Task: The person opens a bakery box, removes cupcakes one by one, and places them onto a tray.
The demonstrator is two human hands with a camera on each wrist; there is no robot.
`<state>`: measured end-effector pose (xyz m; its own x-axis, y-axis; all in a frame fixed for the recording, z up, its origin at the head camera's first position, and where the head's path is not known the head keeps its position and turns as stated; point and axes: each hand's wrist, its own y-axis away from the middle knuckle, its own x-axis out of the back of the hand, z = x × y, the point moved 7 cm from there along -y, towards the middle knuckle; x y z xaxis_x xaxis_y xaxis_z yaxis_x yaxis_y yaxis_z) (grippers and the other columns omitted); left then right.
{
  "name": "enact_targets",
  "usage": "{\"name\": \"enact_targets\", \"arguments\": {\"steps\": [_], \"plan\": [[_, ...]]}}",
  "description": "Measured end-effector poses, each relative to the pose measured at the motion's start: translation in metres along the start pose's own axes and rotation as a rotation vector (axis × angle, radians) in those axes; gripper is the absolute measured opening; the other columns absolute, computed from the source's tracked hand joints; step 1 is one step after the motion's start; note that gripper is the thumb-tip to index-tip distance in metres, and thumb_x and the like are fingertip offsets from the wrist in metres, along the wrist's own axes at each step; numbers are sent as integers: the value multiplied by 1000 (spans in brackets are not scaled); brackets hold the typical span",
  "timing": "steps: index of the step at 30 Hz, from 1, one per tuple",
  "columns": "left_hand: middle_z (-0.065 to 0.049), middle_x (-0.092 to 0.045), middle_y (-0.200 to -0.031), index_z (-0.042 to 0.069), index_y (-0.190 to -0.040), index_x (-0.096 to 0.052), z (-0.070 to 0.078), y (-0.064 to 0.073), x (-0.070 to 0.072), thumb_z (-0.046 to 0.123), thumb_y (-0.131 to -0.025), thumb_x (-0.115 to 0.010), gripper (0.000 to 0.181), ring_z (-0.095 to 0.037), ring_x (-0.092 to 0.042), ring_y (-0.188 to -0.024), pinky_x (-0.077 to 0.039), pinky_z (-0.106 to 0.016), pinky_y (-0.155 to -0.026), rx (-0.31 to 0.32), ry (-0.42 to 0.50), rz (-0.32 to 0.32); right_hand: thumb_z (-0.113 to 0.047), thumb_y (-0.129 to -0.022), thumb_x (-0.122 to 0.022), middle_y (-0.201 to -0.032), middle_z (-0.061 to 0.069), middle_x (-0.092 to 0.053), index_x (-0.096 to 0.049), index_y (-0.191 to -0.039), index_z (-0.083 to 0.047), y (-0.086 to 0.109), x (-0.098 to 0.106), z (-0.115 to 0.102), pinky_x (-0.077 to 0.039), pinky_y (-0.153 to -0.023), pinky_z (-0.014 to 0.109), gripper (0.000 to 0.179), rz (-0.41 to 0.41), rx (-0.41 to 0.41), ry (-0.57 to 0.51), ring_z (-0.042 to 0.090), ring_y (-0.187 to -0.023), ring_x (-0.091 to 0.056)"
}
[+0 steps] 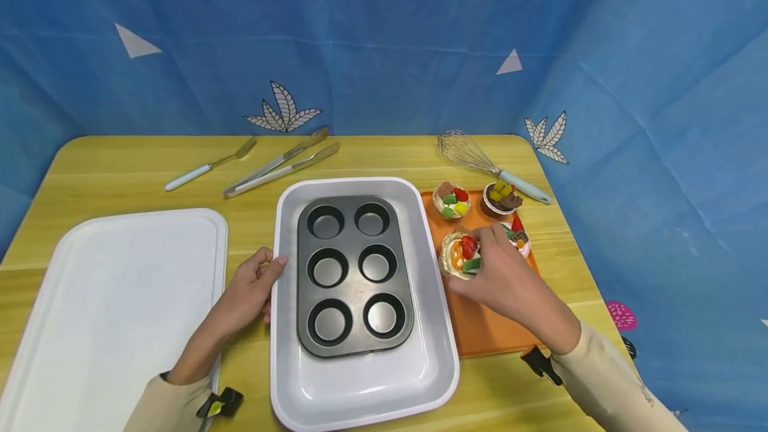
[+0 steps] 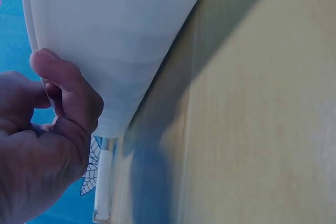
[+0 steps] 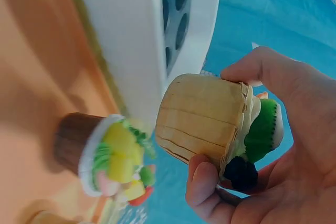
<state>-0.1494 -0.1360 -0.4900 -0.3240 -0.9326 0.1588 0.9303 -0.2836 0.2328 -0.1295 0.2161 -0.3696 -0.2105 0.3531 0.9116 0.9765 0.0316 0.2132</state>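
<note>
A deep white tray point(image 1: 372, 389) stands mid-table with a dark muffin tin point(image 1: 354, 279) inside, its several cups bare. My left hand point(image 1: 249, 285) grips the tray's left rim, thumb and bent fingers at the edge in the left wrist view. With my right hand point(image 1: 507, 279) I pinch a fruit-topped cupcake point(image 3: 199, 116) by its pale yellow case, above the orange tray point(image 1: 480, 329). In the right wrist view it is tipped sideways, showing kiwi and a dark berry. Other cupcakes are by it: a brown-cased one point(image 1: 501, 197), a fruit one point(image 1: 451, 201) and a partly hidden one point(image 1: 519, 240).
To the left lies a flat white tray point(image 1: 132, 312). Along the back are a blue-handled fork-like utensil point(image 1: 210, 165), metal tongs point(image 1: 282, 164) and a whisk point(image 1: 492, 165). Blue patterned cloth point(image 1: 384, 39) hangs behind and at the right.
</note>
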Motion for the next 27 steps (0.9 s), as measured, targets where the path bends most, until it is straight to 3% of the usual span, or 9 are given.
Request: {"name": "enact_targets", "arguments": {"steps": [9, 16, 27], "plan": [[-9, -53, -55, -4, -109, -44, 2, -1, 2, 39, -107, -46, 43, -16, -51, -38, -47, -33, -37, 21, 13, 4, -32, -73, -81, -103, 21, -49, -49, -119, 17, 21, -10, 26, -52, -67, 39, 74, 82, -10, -2, 28, -83, -53], [-9, -53, -55, -3, -108, -45, 0, 0, 2, 38, -107, -46, 41, -16, -50, -38, -47, -32, -37, 30, 9, 14, -32, -74, -81, -106, 20, -47, -49, -116, 12, 23, -36, 48, -54, -68, 39, 68, 35, -101, -41, 27, -82, -55], [-8, -51, -53, -3, -107, -44, 1, 1, -1, 38, -107, -46, 41, -17, -49, -37, -45, -32, -36, 19, 11, -4, -31, -73, -81, -102, 18, -44, -48, -119, 13, 27, -63, 59, -51, -65, 36, 72, 5, -129, -58, 25, -76, -52]]}}
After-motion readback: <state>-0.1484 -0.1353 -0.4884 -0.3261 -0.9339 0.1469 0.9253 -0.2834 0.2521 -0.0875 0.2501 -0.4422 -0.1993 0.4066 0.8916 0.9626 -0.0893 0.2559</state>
